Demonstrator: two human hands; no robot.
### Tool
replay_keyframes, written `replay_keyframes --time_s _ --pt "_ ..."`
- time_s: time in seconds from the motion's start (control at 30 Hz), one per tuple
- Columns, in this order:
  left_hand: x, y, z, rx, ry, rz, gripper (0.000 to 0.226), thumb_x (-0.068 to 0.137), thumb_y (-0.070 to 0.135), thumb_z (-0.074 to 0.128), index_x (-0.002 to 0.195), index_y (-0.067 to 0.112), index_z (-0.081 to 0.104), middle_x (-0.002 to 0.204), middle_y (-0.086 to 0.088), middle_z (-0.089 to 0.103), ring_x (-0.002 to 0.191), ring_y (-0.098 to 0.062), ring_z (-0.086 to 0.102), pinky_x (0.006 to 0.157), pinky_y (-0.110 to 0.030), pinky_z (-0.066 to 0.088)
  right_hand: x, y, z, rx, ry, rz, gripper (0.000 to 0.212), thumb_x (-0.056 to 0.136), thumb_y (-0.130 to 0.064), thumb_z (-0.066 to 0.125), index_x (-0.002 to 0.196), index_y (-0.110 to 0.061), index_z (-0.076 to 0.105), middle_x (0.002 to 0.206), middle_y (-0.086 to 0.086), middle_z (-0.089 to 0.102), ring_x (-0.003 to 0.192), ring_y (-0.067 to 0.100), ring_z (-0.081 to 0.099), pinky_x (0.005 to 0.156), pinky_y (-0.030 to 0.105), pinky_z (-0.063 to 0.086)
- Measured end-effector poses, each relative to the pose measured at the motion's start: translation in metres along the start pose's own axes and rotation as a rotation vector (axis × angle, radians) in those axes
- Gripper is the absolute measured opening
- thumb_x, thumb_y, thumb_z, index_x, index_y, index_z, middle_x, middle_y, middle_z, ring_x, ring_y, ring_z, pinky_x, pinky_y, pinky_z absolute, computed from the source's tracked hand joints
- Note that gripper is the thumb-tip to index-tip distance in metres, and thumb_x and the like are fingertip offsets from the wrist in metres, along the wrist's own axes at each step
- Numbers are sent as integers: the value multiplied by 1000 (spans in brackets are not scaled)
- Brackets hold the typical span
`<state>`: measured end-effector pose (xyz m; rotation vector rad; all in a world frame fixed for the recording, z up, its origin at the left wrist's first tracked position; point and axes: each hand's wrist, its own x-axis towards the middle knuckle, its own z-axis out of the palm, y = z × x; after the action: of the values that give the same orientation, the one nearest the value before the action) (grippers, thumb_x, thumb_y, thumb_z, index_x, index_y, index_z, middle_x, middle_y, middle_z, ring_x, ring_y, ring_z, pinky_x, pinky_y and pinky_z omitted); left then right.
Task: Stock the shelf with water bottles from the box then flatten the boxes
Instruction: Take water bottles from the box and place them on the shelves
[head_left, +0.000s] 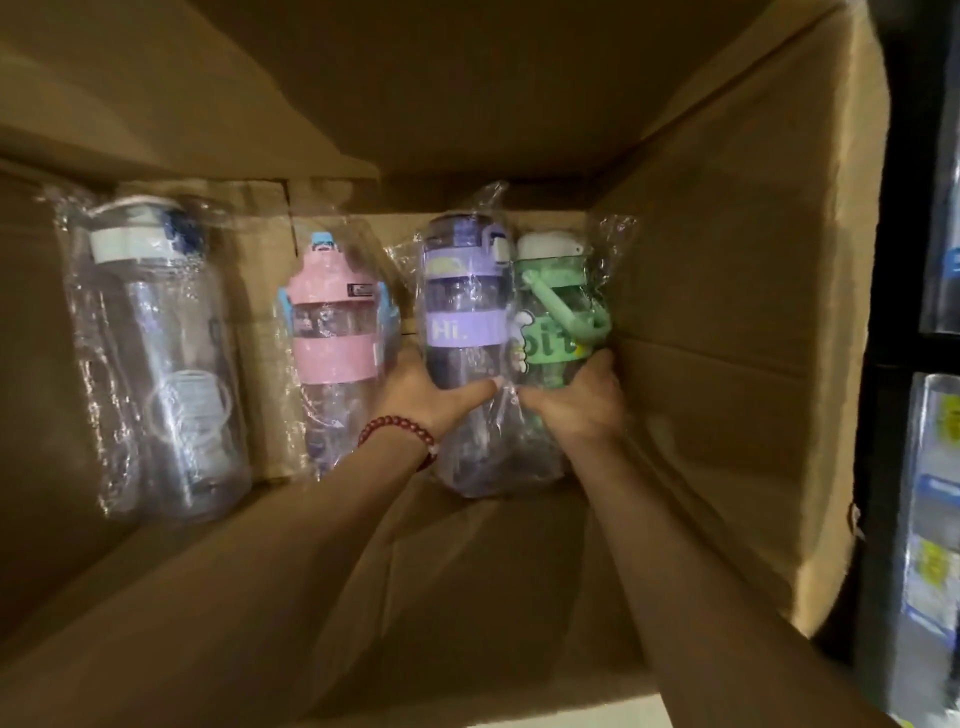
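Note:
I look down into a deep cardboard box. Several plastic-wrapped water bottles lie on its bottom. My left hand, with a red bead bracelet at the wrist, grips the purple bottle marked "Hi." around its lower body. Right beside it, my right hand grips the green bottle with a white cap. The two held bottles touch each other. A pink bottle lies just left of my left hand. At the far left lies a clear bottle with a white cap.
The box walls rise high on all sides, and its near flap lies under my forearms. A dark shelf with wrapped bottles stands outside the box at the right edge.

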<state>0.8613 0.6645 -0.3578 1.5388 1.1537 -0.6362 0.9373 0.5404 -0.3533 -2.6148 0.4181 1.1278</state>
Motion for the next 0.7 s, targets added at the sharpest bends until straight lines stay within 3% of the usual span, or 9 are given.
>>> replay_keyframes --time_s 0.13,0.2,0.3,0.4,0.47,0.53,0.6,0.7 --pt "6 3 9 -86 -5 -15 71 53 39 89 111 23 52 105 9 61 96 -10 57 86 -29 47 1 -2 -5 28 -16 -2 86 63 -38 84 127 -4 38 127 15 54 117 34 53 88 33 44" --pt "5 7 8 -155 5 -65 76 45 40 91 110 19 57 104 6 66 95 -13 62 86 -33 52 -4 -5 -6 78 -27 -4 85 62 -35 85 126 -2 39 126 15 56 115 33 55 89 34 46" --pt "-11 16 -5 -245 29 -94 58 56 33 88 101 21 53 89 13 57 82 -7 57 70 -22 46 -19 -13 -12 191 -57 0 81 60 -33 85 123 -4 44 121 13 58 111 31 57 89 37 50" --pt "-40 27 -31 -284 87 -80 78 60 27 87 124 10 44 110 5 55 93 -14 55 76 -25 46 -51 -24 -25 283 -100 6 78 59 -35 86 120 -7 45 112 4 57 102 22 57 84 30 48" --pt "-65 38 -51 -274 120 -35 83 60 23 88 127 13 42 114 4 53 89 -11 54 71 -21 46 -81 -31 -39 332 -122 10 76 61 -35 85 120 -11 44 107 0 54 97 19 54 81 28 46" --pt "-90 47 -71 -288 125 -8 92 51 27 90 128 15 40 117 4 53 99 -15 56 83 -29 49 -108 -36 -54 407 -137 -4 69 62 -33 85 116 -13 46 98 -7 56 94 15 55 77 25 45" --pt "-119 62 -90 -278 142 34 92 53 22 90 129 13 38 118 4 52 112 -22 52 94 -37 45 -138 -44 -76 490 -157 -35 62 64 -31 84 108 -22 41 83 -20 44 81 6 49 71 20 38" --pt "-165 87 -116 -276 146 89 102 52 26 90 136 12 34 126 3 49 116 -22 51 99 -45 43 -182 -56 -114 577 -170 -80 77 61 -40 86 120 -25 39 92 -20 45 84 3 46 75 18 37"
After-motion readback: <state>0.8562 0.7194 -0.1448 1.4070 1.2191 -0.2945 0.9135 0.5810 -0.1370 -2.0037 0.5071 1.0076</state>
